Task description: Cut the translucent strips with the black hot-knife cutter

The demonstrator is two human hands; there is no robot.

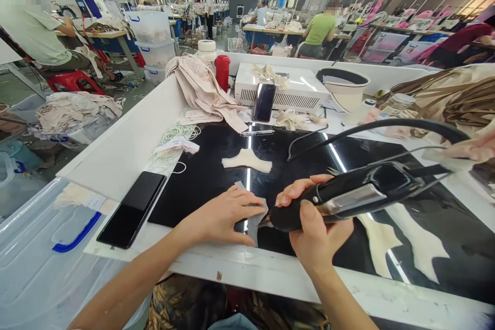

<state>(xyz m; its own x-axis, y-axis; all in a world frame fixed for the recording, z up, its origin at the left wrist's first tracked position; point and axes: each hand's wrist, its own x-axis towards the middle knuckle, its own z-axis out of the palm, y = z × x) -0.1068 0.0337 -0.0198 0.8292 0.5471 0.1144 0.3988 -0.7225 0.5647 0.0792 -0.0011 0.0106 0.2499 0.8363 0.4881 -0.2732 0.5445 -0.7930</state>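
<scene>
A small grey piece [253,224] lies on the glossy black board [193,185]. My left hand [228,215] rests flat on it with its fingers spread. In my right hand [319,227] is a black handheld tool [348,193] with a silver lever and a cable, its tip at the grey piece's right edge. A cream fabric piece [247,160] sits farther back on the board. Two more pale pieces, one cream [377,242] and one white [415,240], lie to the right, partly behind the tool and my right hand.
A dark phone [132,209] lies at the board's left, near green cord [176,139]. Behind stand a white box [282,87], an upright phone [264,102], a red bottle [221,72] and beige fabric [204,87]. Several people sit at machines beyond.
</scene>
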